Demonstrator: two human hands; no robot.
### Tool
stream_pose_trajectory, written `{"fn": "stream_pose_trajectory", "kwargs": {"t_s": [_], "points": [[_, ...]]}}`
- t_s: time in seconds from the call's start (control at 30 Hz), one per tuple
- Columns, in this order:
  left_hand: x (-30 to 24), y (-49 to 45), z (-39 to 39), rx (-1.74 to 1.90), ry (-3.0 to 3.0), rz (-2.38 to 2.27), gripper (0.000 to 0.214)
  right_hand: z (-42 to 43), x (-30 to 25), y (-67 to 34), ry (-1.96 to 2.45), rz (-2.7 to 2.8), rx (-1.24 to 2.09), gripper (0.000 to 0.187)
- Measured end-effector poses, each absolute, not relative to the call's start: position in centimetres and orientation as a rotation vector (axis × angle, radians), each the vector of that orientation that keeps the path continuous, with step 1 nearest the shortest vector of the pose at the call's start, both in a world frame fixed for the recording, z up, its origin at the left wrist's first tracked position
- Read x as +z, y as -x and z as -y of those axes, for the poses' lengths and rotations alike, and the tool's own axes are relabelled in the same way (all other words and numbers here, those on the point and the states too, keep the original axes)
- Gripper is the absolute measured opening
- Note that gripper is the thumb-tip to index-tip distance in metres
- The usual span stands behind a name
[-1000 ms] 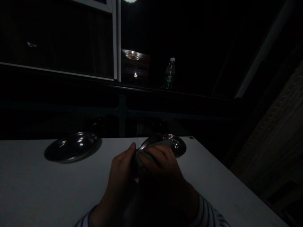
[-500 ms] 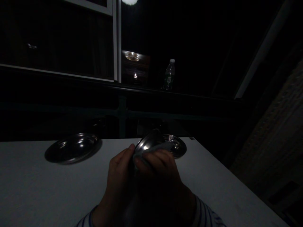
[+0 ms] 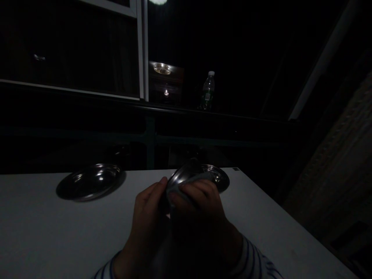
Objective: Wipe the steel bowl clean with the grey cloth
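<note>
The left hand (image 3: 147,209) is bent around the near edge of a tilted metal dish (image 3: 180,175), with its thumb at the rim. The right hand (image 3: 200,209) is closed on a grey cloth (image 3: 202,177), which it presses against this dish. So the dish is between the hands, above the surface (image 3: 72,232). The work with the cloth seems in progress, and putting the dish down is not yet done. A wide plate (image 3: 90,182) lies beyond the hands to the left, a second plate (image 3: 221,179) just behind the right hand; whether they are finished, one cannot tell.
</note>
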State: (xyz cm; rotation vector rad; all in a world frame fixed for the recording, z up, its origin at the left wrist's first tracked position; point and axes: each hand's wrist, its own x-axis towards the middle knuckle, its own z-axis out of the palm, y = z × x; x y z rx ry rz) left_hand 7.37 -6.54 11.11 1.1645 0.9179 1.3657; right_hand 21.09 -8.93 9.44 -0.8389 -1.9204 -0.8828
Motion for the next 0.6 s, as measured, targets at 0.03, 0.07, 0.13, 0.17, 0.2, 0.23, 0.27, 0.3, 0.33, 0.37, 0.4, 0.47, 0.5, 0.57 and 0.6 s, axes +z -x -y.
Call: {"fn": "stream_pose_trajectory", "kwargs": {"t_s": [0.03,0.07,0.13,0.17,0.2,0.23,0.27,0.3,0.33,0.37,0.4,0.47,0.5,0.57,0.6], "points": [[11.1,-7.4,6.5,1.356,-1.178,-0.916,0.035,8.9,9.7,-21.4,0.872,1.896,-0.848,0.025],[11.1,-7.3,6.5,1.342,-1.188,-0.913,0.035,8.8,9.9,-21.9,0.91,1.858,-0.809,0.025],[11.2,-7.3,6.6,1.324,-1.193,-0.91,0.035,8.7,10.4,-22.5,0.98,1.774,-0.737,0.024],[11.3,-7.3,6.6,1.318,-1.191,-0.914,0.035,8.7,10.6,-22.7,1.005,1.747,-0.722,0.024],[11.4,-7.3,6.7,1.315,-1.188,-0.917,0.034,8.8,10.6,-22.6,1.018,1.742,-0.722,0.024],[11.4,-7.3,6.7,1.313,-1.183,-0.911,0.035,8.9,10.5,-22.4,1.013,1.761,-0.738,0.024],[11.5,-7.3,6.7,1.313,-1.179,-0.9,0.035,9.1,10.3,-22.1,0.991,1.804,-0.759,0.024],[11.5,-7.2,6.6,1.316,-1.176,-0.885,0.035,9.2,10.1,-21.7,0.958,1.855,-0.783,0.024],[11.5,-7.2,6.5,1.305,-1.176,-0.865,0.034,9.4,9.8,-21.4,0.929,1.909,-0.796,0.026],[11.5,-7.0,6.4,1.309,-1.177,-0.857,0.034,9.5,9.7,-21.1,0.901,1.952,-0.799,0.027],[11.4,-6.9,6.2,1.295,-1.185,-0.86,0.034,9.5,9.6,-21.0,0.884,1.975,-0.797,0.028],[11.4,-6.6,5.7,1.26,-1.212,-0.884,0.035,9.3,9.6,-21.3,0.901,1.956,-0.781,0.028],[11.5,-6.4,5.5,1.242,-1.226,-0.896,0.035,9.1,9.7,-21.6,0.923,1.913,-0.763,0.027],[11.7,-6.0,5.2,1.231,-1.242,-0.912,0.034,8.7,10.0,-22.2,0.971,1.812,-0.701,0.024],[11.9,-5.8,5.1,1.231,-1.246,-0.918,0.034,8.5,10.0,-22.5,1.002,1.773,-0.664,0.024]]}}
